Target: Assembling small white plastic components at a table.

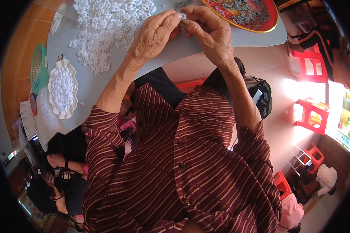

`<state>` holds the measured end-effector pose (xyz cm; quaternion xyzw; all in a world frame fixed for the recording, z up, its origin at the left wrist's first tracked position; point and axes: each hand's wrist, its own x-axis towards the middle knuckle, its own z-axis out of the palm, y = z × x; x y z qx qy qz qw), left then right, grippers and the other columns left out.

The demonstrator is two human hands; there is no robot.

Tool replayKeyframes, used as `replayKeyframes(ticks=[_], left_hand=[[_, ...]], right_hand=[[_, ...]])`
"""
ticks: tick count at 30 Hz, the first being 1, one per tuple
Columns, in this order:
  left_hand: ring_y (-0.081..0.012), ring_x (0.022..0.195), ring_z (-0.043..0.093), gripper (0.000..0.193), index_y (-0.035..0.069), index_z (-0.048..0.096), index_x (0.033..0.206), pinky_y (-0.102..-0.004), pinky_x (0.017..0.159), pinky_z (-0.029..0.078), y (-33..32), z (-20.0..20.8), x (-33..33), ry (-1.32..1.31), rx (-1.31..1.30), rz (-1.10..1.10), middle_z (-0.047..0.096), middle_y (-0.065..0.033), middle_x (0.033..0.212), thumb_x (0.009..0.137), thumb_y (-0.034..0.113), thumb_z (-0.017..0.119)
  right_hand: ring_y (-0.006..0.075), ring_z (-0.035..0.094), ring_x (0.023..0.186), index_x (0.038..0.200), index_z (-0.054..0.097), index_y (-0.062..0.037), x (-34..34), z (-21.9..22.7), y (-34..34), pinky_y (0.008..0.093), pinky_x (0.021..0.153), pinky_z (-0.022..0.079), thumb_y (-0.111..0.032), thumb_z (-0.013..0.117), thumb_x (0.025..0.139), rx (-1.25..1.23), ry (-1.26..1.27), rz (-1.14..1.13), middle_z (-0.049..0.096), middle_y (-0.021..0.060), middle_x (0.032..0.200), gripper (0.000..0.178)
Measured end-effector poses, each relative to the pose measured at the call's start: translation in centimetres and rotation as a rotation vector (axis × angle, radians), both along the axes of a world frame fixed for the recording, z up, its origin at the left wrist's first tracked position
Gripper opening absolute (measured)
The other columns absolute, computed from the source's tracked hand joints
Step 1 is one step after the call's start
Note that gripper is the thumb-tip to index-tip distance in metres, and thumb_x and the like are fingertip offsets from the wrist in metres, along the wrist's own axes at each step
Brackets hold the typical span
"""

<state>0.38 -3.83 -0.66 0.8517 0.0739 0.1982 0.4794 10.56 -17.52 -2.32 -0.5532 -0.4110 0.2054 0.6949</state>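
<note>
Above the far edge of the grey table, my left hand (153, 35) and my right hand (210, 34) meet at the fingertips. Pinched between them is a small white plastic piece (183, 16), mostly covered by the fingers. Left of my hands spreads a big heap of loose white plastic pieces (101, 33), many with holes. To the right, a round red tray with a gold rim (274, 24) holds many small grey metal pins (247, 17). A few more metal pins (182, 4) lie on the table just beyond my fingers.
A scalloped white dish (75, 90) filled with white pieces stands at the left, beside a green mesh basket (39, 72). Clear small bits (47, 110) lie near it. Red stools (313, 116) stand on the floor at right. Another person (60, 190) sits at lower left.
</note>
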Motion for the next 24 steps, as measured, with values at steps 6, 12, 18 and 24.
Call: replayKeyframes(ticks=[6, 12, 18, 24], left_hand=[[-0.0134, 0.059, 0.049, 0.034, -0.001, 0.059, 0.094, -0.0279, 0.056, 0.042, 0.1, -0.2, 0.2, -0.124, -0.009, 0.044, 0.053, -0.0053, 0.064, 0.095, 0.031, 0.049], [-0.0105, 0.056, 0.047, 0.033, -0.001, 0.060, 0.093, -0.0266, 0.052, 0.040, 0.2, -0.2, 0.2, -0.072, -0.021, -0.013, 0.050, -0.0040, 0.060, 0.095, 0.031, 0.050], [-0.0089, 0.056, 0.042, 0.033, 0.000, 0.059, 0.092, -0.0261, 0.051, 0.037, 0.6, -0.3, 0.1, -0.031, -0.009, -0.056, 0.046, -0.0016, 0.059, 0.096, 0.031, 0.048], [-0.0088, 0.057, 0.039, 0.033, 0.002, 0.057, 0.087, -0.0257, 0.053, 0.036, 0.9, -0.3, 0.2, -0.045, -0.030, -0.128, 0.043, 0.0008, 0.059, 0.097, 0.031, 0.046]], right_hand=[[0.0105, 0.063, 0.078, 0.111, 0.056, 0.0016, -0.1, -0.1, -0.1, 0.0231, 0.073, 0.052, -0.007, 0.067, 0.083, 0.026, 0.019, 0.025, 0.064, 0.0052, 0.085, 0.032], [0.0139, 0.067, 0.082, 0.110, 0.057, 0.0027, -0.5, 0.2, -0.2, 0.0253, 0.075, 0.053, -0.004, 0.066, 0.083, 0.031, 0.022, 0.046, 0.067, 0.0091, 0.090, 0.029], [0.0138, 0.067, 0.080, 0.103, 0.058, 0.0027, -0.4, -0.2, -0.2, 0.0246, 0.071, 0.054, -0.006, 0.067, 0.083, 0.003, -0.088, 0.001, 0.068, 0.0087, 0.084, 0.023], [0.0137, 0.068, 0.077, 0.098, 0.058, 0.0026, -0.6, 0.2, -0.3, 0.0243, 0.067, 0.054, -0.005, 0.066, 0.083, -0.017, -0.196, -0.045, 0.068, 0.0090, 0.081, 0.019]])
